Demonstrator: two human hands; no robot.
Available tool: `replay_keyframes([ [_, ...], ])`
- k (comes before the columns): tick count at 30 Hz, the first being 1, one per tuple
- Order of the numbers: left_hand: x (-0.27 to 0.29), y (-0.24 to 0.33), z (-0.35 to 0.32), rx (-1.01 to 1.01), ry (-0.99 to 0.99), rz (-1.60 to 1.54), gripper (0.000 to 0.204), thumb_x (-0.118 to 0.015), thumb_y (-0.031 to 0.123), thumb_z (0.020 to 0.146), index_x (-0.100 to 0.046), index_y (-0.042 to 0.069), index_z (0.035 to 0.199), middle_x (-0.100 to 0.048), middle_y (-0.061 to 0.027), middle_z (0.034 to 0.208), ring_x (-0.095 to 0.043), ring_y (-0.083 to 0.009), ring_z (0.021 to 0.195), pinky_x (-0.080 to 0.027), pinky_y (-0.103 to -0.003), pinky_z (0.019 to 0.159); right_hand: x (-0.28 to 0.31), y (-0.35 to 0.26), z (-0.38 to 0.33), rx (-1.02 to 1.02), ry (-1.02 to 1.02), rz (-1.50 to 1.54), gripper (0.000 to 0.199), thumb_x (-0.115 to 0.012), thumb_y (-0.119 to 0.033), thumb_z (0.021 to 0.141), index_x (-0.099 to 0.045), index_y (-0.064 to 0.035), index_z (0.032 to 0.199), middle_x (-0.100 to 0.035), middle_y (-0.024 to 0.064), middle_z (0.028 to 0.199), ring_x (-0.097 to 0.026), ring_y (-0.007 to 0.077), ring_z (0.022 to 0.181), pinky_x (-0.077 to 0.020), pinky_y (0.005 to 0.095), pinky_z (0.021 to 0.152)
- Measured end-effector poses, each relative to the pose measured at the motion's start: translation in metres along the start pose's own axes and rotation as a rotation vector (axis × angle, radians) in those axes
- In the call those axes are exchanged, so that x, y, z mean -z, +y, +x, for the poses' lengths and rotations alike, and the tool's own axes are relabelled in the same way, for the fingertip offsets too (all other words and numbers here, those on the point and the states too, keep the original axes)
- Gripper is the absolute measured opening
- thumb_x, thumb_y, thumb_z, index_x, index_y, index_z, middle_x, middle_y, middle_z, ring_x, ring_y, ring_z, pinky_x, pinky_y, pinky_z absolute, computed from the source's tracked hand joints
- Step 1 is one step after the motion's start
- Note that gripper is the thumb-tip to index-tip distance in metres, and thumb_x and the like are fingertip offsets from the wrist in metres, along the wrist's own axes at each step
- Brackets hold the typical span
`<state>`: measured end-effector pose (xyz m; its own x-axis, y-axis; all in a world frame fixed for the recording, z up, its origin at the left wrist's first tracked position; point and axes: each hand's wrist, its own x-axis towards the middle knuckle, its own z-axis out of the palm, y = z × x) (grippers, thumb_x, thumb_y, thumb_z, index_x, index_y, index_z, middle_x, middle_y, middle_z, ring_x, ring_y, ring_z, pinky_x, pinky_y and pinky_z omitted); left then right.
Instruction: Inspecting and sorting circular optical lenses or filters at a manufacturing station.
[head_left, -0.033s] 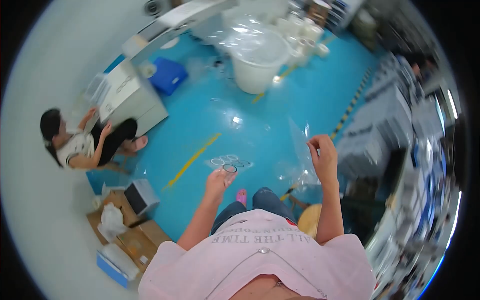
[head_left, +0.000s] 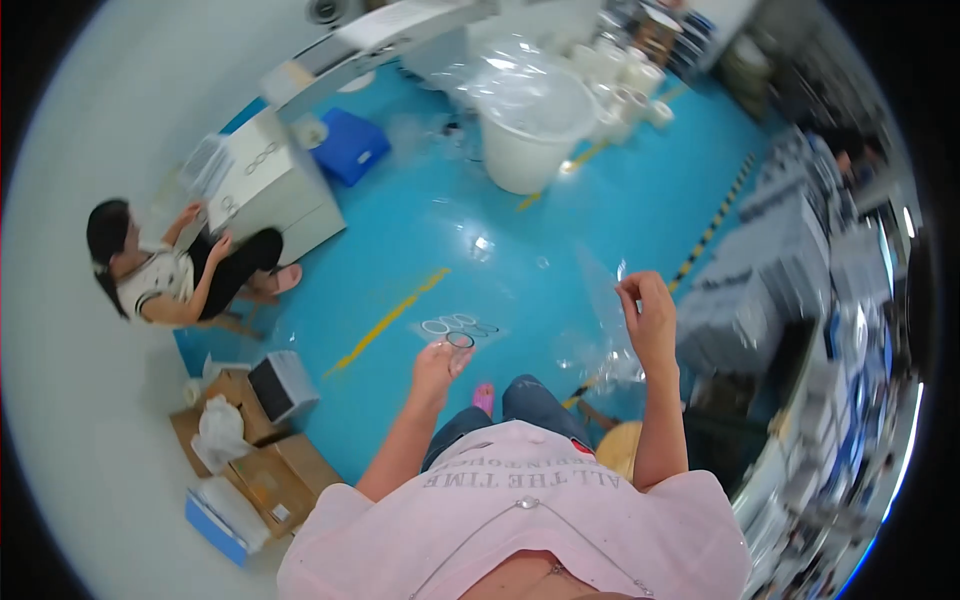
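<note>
My left hand (head_left: 434, 368) is closed on the near edge of a clear plastic sheet or bag that carries several thin rings. White rings (head_left: 436, 327) lie toward its far side, and a dark ring (head_left: 460, 340) rests by my fingertips. To the right, my right hand (head_left: 652, 305) pinches the upper edge of a thin clear plastic bag (head_left: 610, 310), which hangs down from the fingers and is hard to make out against the floor. The two hands are well apart, both held above the blue floor.
A large white bin (head_left: 530, 135) with clear plastic over it stands ahead. At the left, a seated person (head_left: 165, 270) works at a white cabinet (head_left: 290, 190). Cardboard boxes (head_left: 268, 480) sit at the lower left, stacked grey boxes (head_left: 740, 300) at the right, and a round stool (head_left: 622, 448) beside my legs.
The surroundings have shifted slightly in the picture, mostly to the right, as the head moves. Both hands keep their hold and almost the same place.
</note>
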<state>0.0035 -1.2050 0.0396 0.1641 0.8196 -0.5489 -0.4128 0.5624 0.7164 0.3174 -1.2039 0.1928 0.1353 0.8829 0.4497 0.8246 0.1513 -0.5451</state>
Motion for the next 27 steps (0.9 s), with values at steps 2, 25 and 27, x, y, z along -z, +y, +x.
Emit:
replay_keyframes([
  [2,0.020,0.009,0.006,-0.025,0.078,-0.055,0.032,-0.040,0.012,0.100,-0.047,-0.008,0.124,-0.062,-0.0183,0.114,-0.065,-0.0245,0.097,-0.055,-0.030,0.082,-0.036,-0.009,0.041,0.047,-0.065,0.070,0.015,-0.067,0.004,0.079,-0.055,0.0002,0.086,-0.056,0.0116,0.080,-0.058,0.0254,0.069,-0.0464,0.0331,0.062],
  [25,0.103,0.247,0.210,-0.456,0.663,-0.309,0.032,-0.042,0.013,0.100,-0.044,-0.008,0.124,-0.060,-0.0189,0.116,-0.064,-0.0281,0.104,-0.056,-0.032,0.083,-0.334,-0.048,0.365,0.458,-0.451,0.282,0.012,-0.065,-0.002,0.082,-0.055,-0.0019,0.087,-0.058,0.0125,0.081,-0.056,0.0304,0.071,-0.0453,0.0389,0.062],
  [27,0.130,0.281,0.236,-0.485,0.672,-0.283,0.032,-0.042,0.013,0.100,-0.044,-0.008,0.125,-0.059,-0.0182,0.116,-0.064,-0.0274,0.103,-0.055,-0.032,0.083,-0.356,-0.056,0.381,0.414,-0.487,0.272,0.012,-0.065,-0.002,0.082,-0.055,-0.0017,0.087,-0.058,0.0125,0.081,-0.056,0.0304,0.071,-0.0453,0.0385,0.062],
])
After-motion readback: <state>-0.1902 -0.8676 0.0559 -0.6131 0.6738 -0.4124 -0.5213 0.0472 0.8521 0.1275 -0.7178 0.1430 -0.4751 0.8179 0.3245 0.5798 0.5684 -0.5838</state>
